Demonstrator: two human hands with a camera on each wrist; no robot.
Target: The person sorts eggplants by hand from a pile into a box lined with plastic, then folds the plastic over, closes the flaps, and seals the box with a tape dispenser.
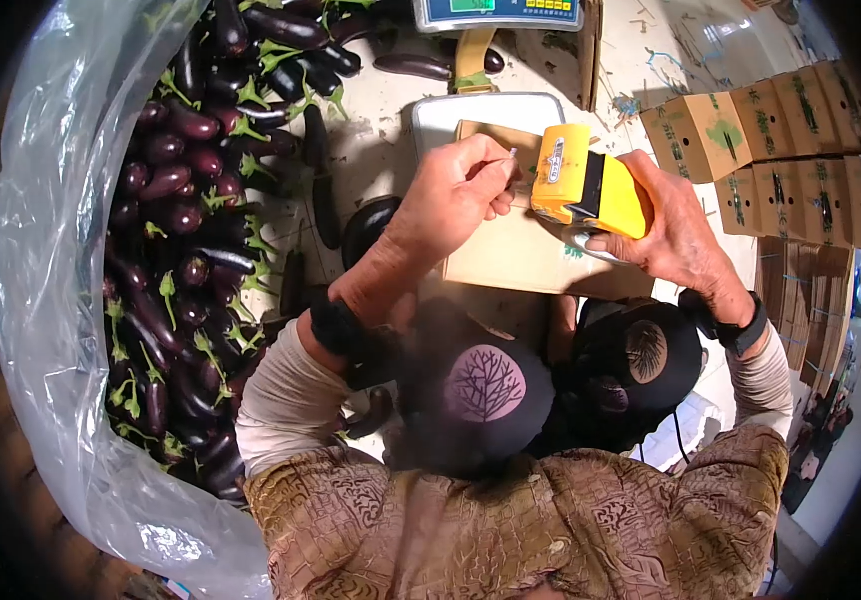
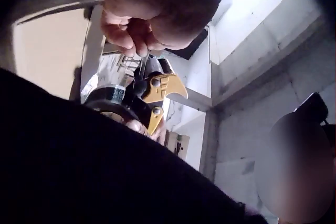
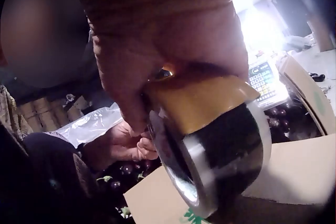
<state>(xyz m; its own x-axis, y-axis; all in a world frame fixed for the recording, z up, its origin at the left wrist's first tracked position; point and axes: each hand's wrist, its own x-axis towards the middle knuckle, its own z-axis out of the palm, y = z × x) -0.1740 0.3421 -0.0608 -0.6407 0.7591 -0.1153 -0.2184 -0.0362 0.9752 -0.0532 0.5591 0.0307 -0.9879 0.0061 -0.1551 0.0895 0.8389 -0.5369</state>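
Observation:
A yellow tape dispenser point(image 1: 563, 178) with a roll of clear tape point(image 3: 202, 182) is gripped by my right hand point(image 1: 679, 225), fingers wrapped round its body. To its left, my left hand point(image 1: 463, 192) has its thumb and fingers pinched on the loose end of the tape; a thin clear strip point(image 2: 143, 66) runs from those fingertips to the dispenser in the left wrist view. Under both hands lies a cardboard box point(image 1: 496, 258) with green print, its flaps closed over in the head view. It rests on the metal platform point(image 1: 433, 122) of a weighing scale.
Many eggplants point(image 1: 181, 210) fill the left side, beside a clear plastic sheet point(image 1: 41, 300). The scale's display point(image 1: 496, 12) stands at the top. Printed cartons point(image 1: 781, 130) are stacked on the right, with flat cardboard point(image 1: 801, 300) below. Dark knee coverings point(image 1: 486, 400) sit close to the box.

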